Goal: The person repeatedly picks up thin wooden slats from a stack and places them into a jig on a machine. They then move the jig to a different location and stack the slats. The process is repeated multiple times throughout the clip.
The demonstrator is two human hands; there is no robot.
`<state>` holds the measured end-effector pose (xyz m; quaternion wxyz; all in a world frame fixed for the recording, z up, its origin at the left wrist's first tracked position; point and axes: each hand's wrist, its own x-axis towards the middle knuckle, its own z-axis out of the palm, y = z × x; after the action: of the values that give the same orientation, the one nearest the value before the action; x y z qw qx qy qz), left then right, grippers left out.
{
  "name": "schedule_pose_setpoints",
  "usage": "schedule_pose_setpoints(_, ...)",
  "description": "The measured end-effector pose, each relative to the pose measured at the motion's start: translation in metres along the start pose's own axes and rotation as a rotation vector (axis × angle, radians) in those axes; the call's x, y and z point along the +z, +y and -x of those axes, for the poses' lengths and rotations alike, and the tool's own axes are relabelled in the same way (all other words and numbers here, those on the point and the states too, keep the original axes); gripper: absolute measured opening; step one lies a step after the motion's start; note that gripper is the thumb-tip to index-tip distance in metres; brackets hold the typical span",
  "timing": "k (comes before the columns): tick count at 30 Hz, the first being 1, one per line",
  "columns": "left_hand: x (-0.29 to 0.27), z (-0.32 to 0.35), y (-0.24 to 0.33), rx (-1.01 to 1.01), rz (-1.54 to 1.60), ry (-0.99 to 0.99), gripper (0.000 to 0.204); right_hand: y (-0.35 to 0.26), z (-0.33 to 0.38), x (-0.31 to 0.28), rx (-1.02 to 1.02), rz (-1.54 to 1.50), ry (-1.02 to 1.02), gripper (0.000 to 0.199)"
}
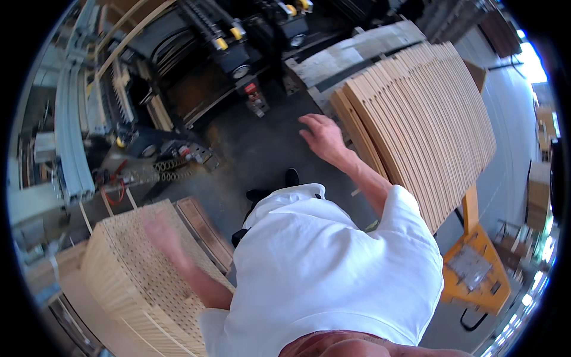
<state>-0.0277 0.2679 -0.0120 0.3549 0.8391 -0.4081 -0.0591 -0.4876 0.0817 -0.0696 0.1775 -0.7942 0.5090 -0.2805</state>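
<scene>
My right hand (323, 135) hangs above the floor with its fingers apart and nothing in it. Close by on its right is a big stack of slatted wooden boards (425, 119), with grooves running along their edges. My left hand (162, 231) is smeared by motion, so its fingers cannot be made out. It is over or beside a stack of pale wooden pieces (134, 256) whose ends show rows of small dark holes. Whether it touches them is not clear.
Machines with black rails and yellow-tipped parts (229, 44) stand ahead. A yellow pallet truck (476, 268) is at the right, by the slatted stack. Reddish-brown boards (205, 229) lie beside the left stack. Coiled hoses (172, 169) hang at the left machine.
</scene>
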Motion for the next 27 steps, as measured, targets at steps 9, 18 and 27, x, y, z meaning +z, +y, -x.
schedule_pose_setpoints(9, 0.188, 0.012, 0.139, 0.213, 0.27, -0.859, 0.046, 0.087, 0.173, -0.047, 0.723, 0.487, -0.028, 0.046)
schedule_pose_setpoints(18, 0.235, -0.118, 0.106, 0.474, 0.178, -0.716, 0.042, 0.065, 0.185, -0.043, 0.634, 0.423, 0.22, 0.042)
schedule_pose_setpoints(27, 0.295, -0.48, 0.108, 0.664, -0.12, -0.164, 0.05, -0.043, 0.017, -0.025, 0.57, 0.233, 0.299, 0.047)
